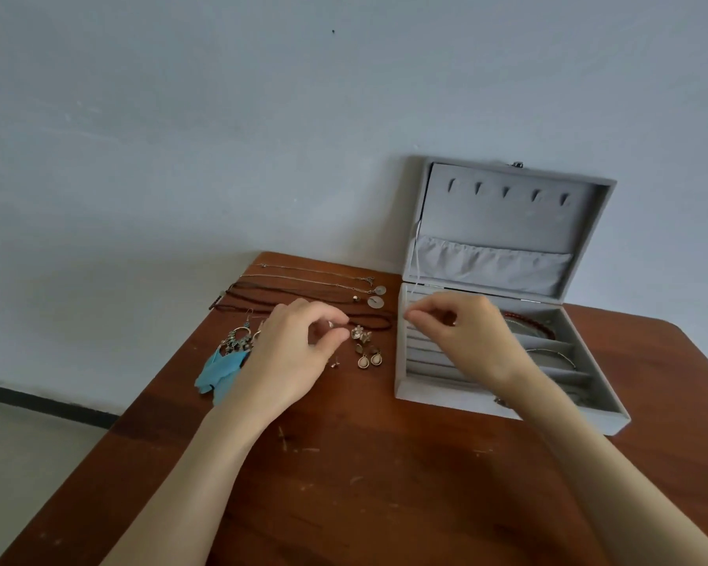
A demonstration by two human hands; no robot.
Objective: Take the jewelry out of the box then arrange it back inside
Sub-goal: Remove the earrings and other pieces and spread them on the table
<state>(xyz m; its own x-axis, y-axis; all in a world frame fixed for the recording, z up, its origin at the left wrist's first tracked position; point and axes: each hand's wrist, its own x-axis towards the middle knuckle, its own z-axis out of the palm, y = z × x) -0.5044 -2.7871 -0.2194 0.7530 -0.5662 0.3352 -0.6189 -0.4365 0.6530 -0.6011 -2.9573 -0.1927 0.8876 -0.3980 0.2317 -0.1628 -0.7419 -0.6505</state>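
Note:
A grey velvet jewelry box (434, 396) stands open on the wooden table (364, 484), lid upright against the wall. Bracelets (540, 326) lie in its right compartments. My right hand (462, 332) hovers over the ring rolls on the box's left side, fingertips pinched; I cannot tell what they hold. My left hand (291, 357) is left of the box, thumb and forefinger pinching a small shiny piece (331, 324). Around it on the table lie necklaces (303, 288), blue feather earrings (221, 367), teardrop earrings (369, 358) and small studs (336, 363).
The table's back edge meets a pale wall. Its left edge runs diagonally, with floor and a dark baseboard beyond. The near half of the tabletop holds only my forearms and a few scratches.

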